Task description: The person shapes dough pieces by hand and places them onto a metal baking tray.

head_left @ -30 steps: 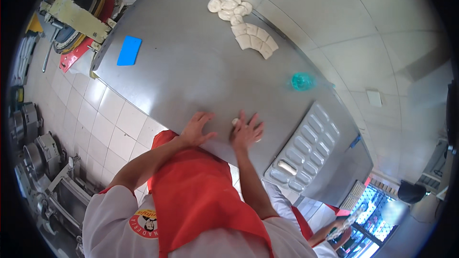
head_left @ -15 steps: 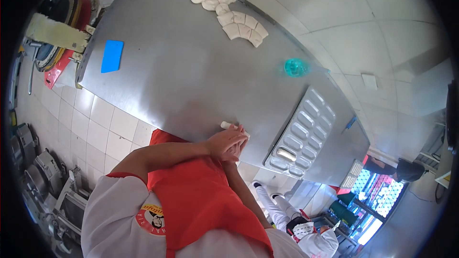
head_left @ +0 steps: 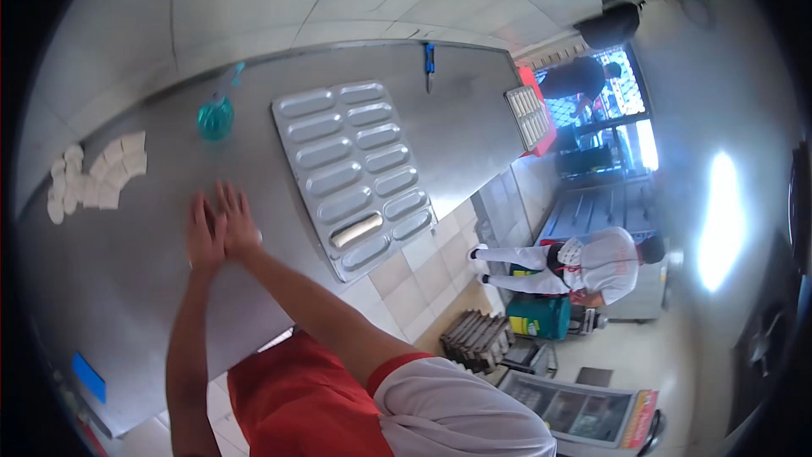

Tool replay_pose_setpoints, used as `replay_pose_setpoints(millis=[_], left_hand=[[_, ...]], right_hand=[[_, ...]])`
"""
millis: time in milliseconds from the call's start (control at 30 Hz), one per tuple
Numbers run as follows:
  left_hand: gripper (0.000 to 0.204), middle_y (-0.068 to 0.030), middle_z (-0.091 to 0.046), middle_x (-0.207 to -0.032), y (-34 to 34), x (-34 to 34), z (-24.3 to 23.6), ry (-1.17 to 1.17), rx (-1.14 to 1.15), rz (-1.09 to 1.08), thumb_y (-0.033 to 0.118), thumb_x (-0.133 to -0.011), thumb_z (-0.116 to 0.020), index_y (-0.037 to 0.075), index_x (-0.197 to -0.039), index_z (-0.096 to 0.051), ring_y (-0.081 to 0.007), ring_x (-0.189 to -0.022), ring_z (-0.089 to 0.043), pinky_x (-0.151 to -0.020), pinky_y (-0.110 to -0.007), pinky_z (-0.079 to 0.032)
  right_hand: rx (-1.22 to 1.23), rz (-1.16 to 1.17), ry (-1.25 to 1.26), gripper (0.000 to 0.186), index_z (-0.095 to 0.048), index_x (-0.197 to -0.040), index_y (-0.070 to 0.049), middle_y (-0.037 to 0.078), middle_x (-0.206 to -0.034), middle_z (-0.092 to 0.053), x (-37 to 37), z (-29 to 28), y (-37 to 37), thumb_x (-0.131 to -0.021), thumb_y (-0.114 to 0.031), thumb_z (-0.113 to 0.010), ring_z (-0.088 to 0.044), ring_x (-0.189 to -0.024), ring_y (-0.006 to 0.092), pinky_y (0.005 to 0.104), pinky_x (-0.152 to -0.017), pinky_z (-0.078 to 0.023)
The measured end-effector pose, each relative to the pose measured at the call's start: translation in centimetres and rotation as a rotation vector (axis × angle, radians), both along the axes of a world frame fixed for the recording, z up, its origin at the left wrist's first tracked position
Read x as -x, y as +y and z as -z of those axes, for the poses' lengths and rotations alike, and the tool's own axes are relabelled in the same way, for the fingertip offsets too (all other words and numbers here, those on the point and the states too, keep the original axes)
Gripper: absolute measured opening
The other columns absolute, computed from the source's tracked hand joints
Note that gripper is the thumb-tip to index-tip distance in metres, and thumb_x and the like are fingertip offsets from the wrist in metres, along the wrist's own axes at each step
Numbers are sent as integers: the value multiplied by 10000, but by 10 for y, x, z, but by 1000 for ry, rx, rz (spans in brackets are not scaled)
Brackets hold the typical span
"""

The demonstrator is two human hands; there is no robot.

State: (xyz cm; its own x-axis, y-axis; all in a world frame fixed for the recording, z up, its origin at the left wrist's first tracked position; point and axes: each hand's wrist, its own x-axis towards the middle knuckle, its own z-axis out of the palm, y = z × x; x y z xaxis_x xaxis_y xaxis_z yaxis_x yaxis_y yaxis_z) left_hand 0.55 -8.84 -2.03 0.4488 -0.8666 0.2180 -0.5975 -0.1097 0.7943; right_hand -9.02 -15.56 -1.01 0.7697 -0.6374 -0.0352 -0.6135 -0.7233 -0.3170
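Observation:
My left hand (head_left: 203,235) and my right hand (head_left: 239,224) lie flat side by side on the steel table (head_left: 144,279), fingers stretched out and pointing away from me. A small pale bit of dough (head_left: 257,237) peeks out at the right edge of my right hand; what else lies under the palms is hidden. Just right of my hands sits a metal baking tray (head_left: 355,171) with several long moulds. One near mould holds a rolled dough stick (head_left: 356,229).
Several white dough pieces (head_left: 97,173) lie at the table's far left. A teal spray bottle (head_left: 216,116) stands behind my hands, a blue-handled tool (head_left: 430,63) at the back, a blue scraper (head_left: 88,377) near the front left. Another person in white (head_left: 584,264) bends over on the tiled floor at right.
The view has swung right, so the tray is now in the middle. My hands, cupped together half a second ago, now lie flat on the table.

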Motion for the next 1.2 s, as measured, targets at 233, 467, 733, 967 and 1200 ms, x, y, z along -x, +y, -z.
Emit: replay_pose_setpoints(millis=[233,467,733,967,1200], left_hand=[[581,-185,-491,-1378,138,48,-44,-384,-234,161,191,-860,-660,55,-1393,-472,-388,-1312,-445,-1086,-474,-371],[281,-134,-673,-1062,104,26,-74,-149,-430,193,90,-767,-744,106,-1046,-717,-345,-1024,-606,-897,-445,-491],[250,-136,-685,-991,-57,173,-94,15,-274,158,145,-785,-757,116,-1030,-716,-325,-993,-623,-876,-415,-514],[243,-51,-649,-994,-104,215,-77,-138,-230,179,135,-747,-769,132,-987,-727,-277,-1049,-576,-906,-401,-500],[277,-59,-633,-1019,-100,199,-71,-190,-361,290,183,-755,-787,113,-1015,-722,-274,-1056,-561,-922,-386,-488]], right_hand=[[-152,-20,135,512,-513,-1397,-114,158,-1475,-415,103,-46,102,-916,-288,-535,-346,-1404,334,583,-1137,-236],[-340,-79,-88,250,-655,-1089,-94,142,-1088,-622,145,-45,35,-858,-116,-563,-589,-1081,361,462,-946,-478],[-276,196,-430,211,-716,-942,-29,175,-971,-651,281,-85,-122,-749,-11,-632,-606,-975,375,455,-871,-497],[-312,204,-526,257,-707,-984,-40,152,-938,-635,318,-71,-164,-737,13,-661,-607,-929,370,447,-858,-494],[-157,220,-392,290,-703,-1045,-51,163,-1092,-586,324,-44,-153,-758,-8,-683,-573,-1002,347,422,-915,-482]])
